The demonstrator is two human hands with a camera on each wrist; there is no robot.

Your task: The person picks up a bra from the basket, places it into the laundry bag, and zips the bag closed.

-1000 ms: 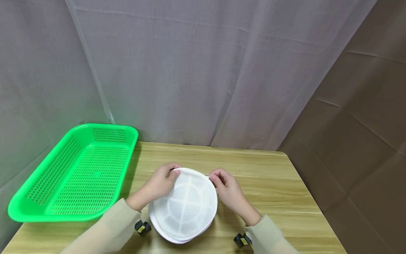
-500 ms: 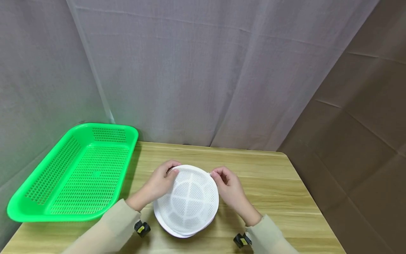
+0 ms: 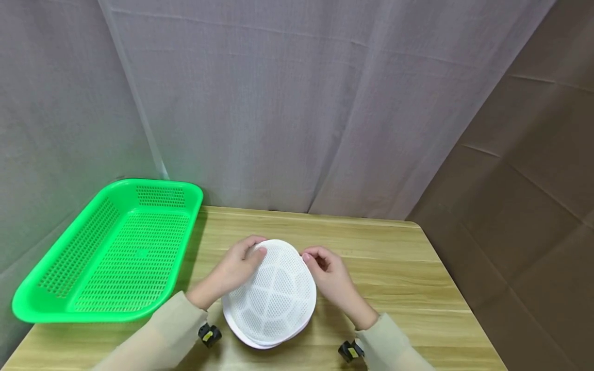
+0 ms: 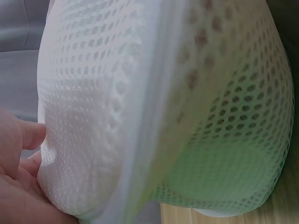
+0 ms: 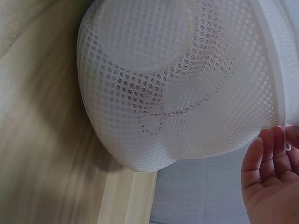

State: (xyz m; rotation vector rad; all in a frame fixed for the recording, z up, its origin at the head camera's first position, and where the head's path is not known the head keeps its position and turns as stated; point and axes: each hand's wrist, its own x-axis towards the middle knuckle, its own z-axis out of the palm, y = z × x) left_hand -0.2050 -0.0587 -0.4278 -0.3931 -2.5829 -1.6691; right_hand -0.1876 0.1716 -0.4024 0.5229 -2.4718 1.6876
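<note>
A round white mesh laundry bag (image 3: pixel 274 296) with a zipped edge is held tilted over the table. My left hand (image 3: pixel 237 267) grips its upper left rim, thumb on the near face. At the upper right edge my right hand (image 3: pixel 331 273) pinches a small zipper pull (image 5: pixel 287 146) between thumb and fingers. The zipper band (image 5: pixel 280 60) runs along the edge in the right wrist view. Close up in the left wrist view, the mesh side (image 4: pixel 84 93) bulges beside the left fingers (image 4: pixel 32 135). Part of the left fingers is hidden behind the bag.
A large green perforated plastic basket (image 3: pixel 185 247) stands at the left of the wooden table (image 3: pixel 394 268). Behind the table hangs a grey curtain (image 3: pixel 260 113), and a brown cloth (image 3: pixel 524 196) hangs along the right side.
The bag has risen slightly and turned a little in my hands. My right hand, still pinching at the rim, has shifted slightly left in the last half second. The basket stays put.
</note>
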